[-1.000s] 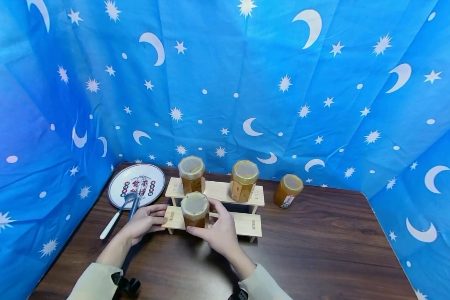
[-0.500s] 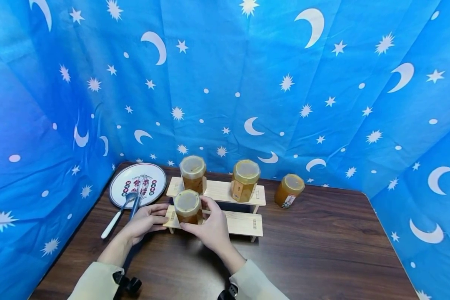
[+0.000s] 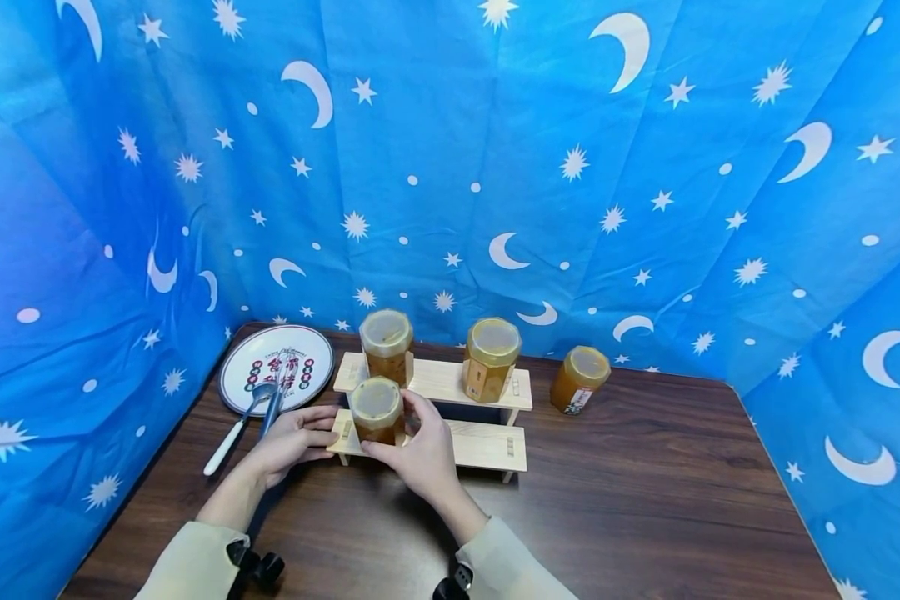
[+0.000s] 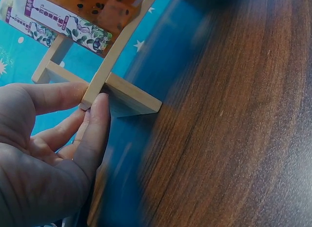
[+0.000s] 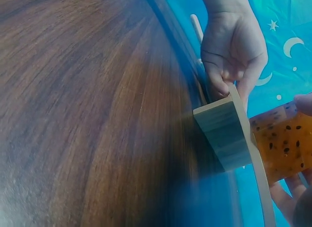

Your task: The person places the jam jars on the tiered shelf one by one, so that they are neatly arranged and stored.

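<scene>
Far left on the table (image 3: 645, 517) sits one plate (image 3: 249, 367), and two utensils lean on its near rim: a white-handled spoon (image 3: 228, 433) and what looks like a blue-handled one (image 3: 270, 412), though it's too small to be sure. Next along, my left hand (image 3: 288, 442) pinches the left end of the stepped wooden rack (image 3: 487, 446), thumb on top of the lower board and fingers (image 4: 92, 134) under it, as the left wrist view shows. On to the jars: four in all. One jar (image 3: 376, 410) stands on the lower step near its left end, and my right hand (image 3: 420, 454) wraps around it, fingers curled on its side. Two more jars stand on the upper step, the left jar (image 3: 386, 343) just behind the one I'm gripping, the middle jar (image 3: 489, 358) further right. The fourth jar (image 3: 579, 379) stands alone on the table, just right of the rack. One blue star-and-moon cloth (image 3: 450, 167) hangs behind it all.
</scene>
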A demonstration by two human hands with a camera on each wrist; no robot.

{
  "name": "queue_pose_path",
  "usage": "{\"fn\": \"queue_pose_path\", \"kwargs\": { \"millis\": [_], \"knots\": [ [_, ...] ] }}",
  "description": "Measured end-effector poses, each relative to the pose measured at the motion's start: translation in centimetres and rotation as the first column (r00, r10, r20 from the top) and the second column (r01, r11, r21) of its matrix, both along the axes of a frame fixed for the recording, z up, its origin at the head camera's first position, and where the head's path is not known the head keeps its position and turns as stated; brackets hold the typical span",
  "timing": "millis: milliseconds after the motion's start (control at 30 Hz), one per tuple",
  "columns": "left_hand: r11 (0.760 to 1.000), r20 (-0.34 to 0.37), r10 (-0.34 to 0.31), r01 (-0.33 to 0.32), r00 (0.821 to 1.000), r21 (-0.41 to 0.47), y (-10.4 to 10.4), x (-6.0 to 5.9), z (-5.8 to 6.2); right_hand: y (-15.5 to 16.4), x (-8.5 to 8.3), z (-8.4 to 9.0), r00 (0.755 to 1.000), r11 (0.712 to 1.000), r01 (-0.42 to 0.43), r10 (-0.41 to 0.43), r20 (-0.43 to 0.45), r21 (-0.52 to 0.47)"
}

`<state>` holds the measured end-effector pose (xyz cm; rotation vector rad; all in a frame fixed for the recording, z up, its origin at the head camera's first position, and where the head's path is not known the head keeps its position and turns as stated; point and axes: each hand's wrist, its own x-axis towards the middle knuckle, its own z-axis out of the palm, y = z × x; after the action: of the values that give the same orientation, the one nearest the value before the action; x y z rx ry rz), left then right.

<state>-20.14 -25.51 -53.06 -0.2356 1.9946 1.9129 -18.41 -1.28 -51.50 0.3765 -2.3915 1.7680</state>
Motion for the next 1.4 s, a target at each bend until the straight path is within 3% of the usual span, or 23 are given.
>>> {"fn": "queue_pose_path", "kwargs": {
  "millis": [267, 767, 1133, 1267, 1400],
  "knots": [
    [1.0, -0.007, 0.001, -0.001, 1.0, 0.003, -0.1, 0.0, -0.1, 0.4, 0.4, 0.0, 0.999, 0.999, -0.046, 0.046, -0.003, 0.009],
    [1.0, -0.008, -0.008, 0.008, 1.0, 0.003, -0.2, -0.1, -0.2, 3.8, 2.0, -1.0, 0.997, 0.991, -0.055, 0.047, -0.064, -0.12],
    [1.0, 0.005, -0.004, 0.004, 1.0, -0.004, 0.0, -0.1, 0.1, 8.5, 3.4, -1.8, 0.992, 0.989, 0.053, -0.068, -0.11, -0.139],
    [1.0, 0.004, -0.007, 0.007, 1.0, -0.004, 0.0, 0.0, 0.1, 10.5, 3.6, -2.3, 0.973, 0.982, 0.13, -0.153, -0.17, -0.139],
    [1.0, 0.004, -0.007, 0.007, 1.0, 0.0, 0.0, 0.0, 0.1, 12.8, 3.6, -2.8, 0.94, 0.96, 0.232, -0.262, -0.217, -0.155]
  ]
}}
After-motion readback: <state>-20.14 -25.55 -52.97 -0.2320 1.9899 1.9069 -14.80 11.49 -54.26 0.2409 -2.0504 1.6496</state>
